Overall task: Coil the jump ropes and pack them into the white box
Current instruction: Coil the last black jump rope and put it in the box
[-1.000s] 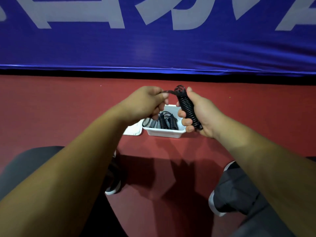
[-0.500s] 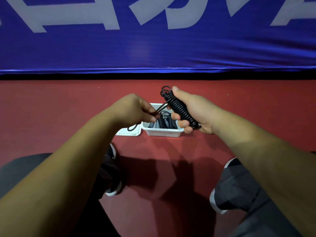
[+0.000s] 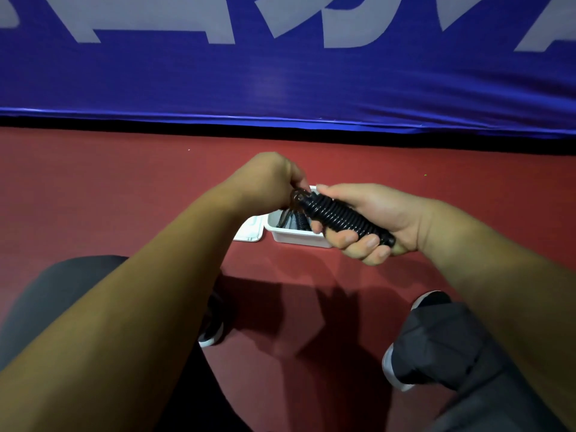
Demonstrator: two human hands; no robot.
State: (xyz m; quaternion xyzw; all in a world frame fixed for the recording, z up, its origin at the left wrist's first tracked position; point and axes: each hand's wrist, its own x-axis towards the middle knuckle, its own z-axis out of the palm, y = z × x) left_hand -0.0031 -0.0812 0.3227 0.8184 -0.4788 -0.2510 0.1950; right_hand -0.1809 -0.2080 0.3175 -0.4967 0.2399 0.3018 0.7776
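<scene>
Black against red: gripping the wound jump rope (image 3: 341, 215) in the right hand (image 3: 378, 215) above the white box (image 3: 300, 239), pinching its end with the left hand (image 3: 269, 179), risking unwinding through a slackened pinch.

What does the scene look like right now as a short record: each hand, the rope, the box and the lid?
left hand: pinches the loose end of the coiled jump rope
right hand: grips the rope's wound body
white box: open, on the red floor, behind the hands
box contents: dark ropes
lid: flat on the floor, left of the box
</scene>
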